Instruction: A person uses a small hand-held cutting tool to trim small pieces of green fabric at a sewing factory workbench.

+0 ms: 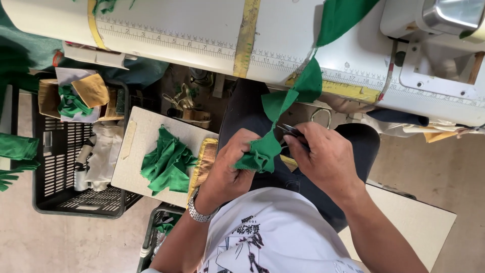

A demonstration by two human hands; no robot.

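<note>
Head view shows my left hand (230,169) bunched around the end of a green fabric chain (283,108), fingers pinched on the last piece so the link stays taut. My right hand (323,156) is closed around small thread snips (292,131), blades set against the cloth just above that pinch. The chain runs up over the sewing table (202,35) toward the machine (434,20). Cut green pieces (166,162) lie piled on a board (136,151) to my left, beside a black crate (55,167).
</note>
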